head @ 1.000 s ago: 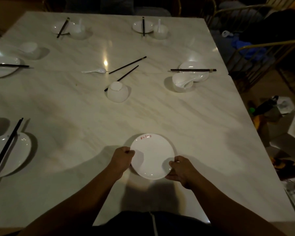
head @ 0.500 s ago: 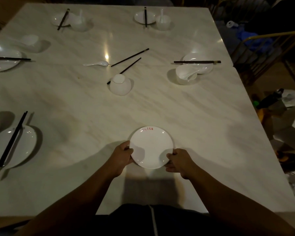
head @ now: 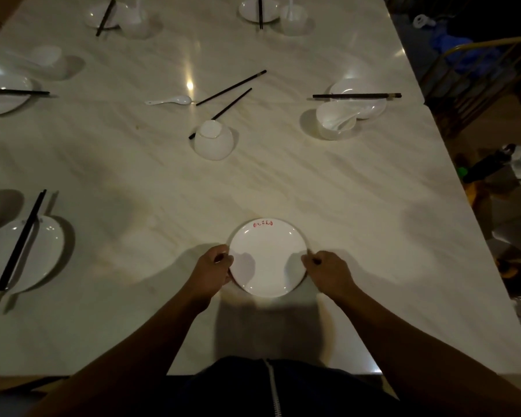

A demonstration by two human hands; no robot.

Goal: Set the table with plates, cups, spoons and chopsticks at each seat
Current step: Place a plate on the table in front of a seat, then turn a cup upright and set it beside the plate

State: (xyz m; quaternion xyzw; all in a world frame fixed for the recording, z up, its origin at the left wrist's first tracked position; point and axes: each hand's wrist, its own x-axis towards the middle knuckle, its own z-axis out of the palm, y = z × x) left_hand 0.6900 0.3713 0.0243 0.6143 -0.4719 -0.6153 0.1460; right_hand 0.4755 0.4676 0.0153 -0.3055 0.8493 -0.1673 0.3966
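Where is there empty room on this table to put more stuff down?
Bare tabletop stretches right of the near plate, gripped by the left hand and right hand. More lies between it and the upturned cup, and leftward to the left plate. Crowded: around that cup, the loose chopsticks and spoon.

White round plate [head: 268, 263] w/ red mark at far rim, flat on table [head: 373, 236] nr front edge.
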